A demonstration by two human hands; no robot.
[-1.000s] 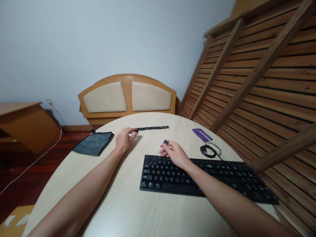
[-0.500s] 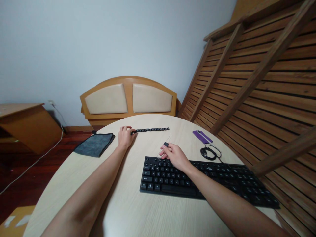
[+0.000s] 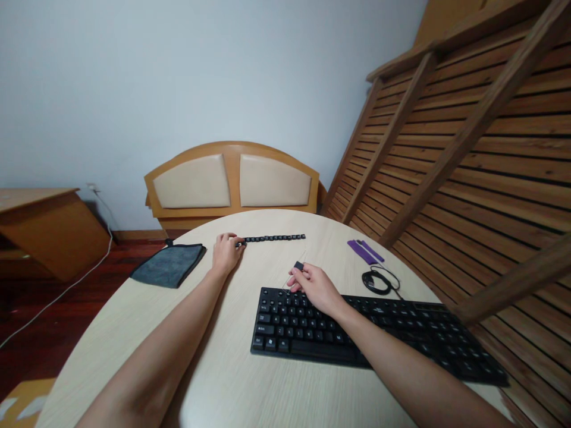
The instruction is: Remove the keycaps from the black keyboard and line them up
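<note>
My right hand (image 3: 312, 282) is closed on a keycap puller (image 3: 299, 265), a small black block with thin wire loops, just above the top-left keys of a black keyboard (image 3: 321, 351). One wire end points down toward the keys; whether it touches them I cannot tell. Farther back, my left hand (image 3: 227, 251) has its fingertips closed on a small black keycap (image 3: 241, 243) at the left end of a row of keycaps (image 3: 274, 238). That row lies in a nearly straight line on the table.
The round pale wooden table (image 3: 232, 368) carries a folded grey-blue cloth (image 3: 169, 266) at left. To the right lie a purple strip pair (image 3: 363, 251) and the coiled black cable (image 3: 377, 280). A headboard (image 3: 232, 178) stands behind, and a slatted wooden frame (image 3: 468, 160) leans at right.
My hands keep nearly the same places, left at the keycap row and right above the keyboard with the keycap puller. The view has shifted slightly.
</note>
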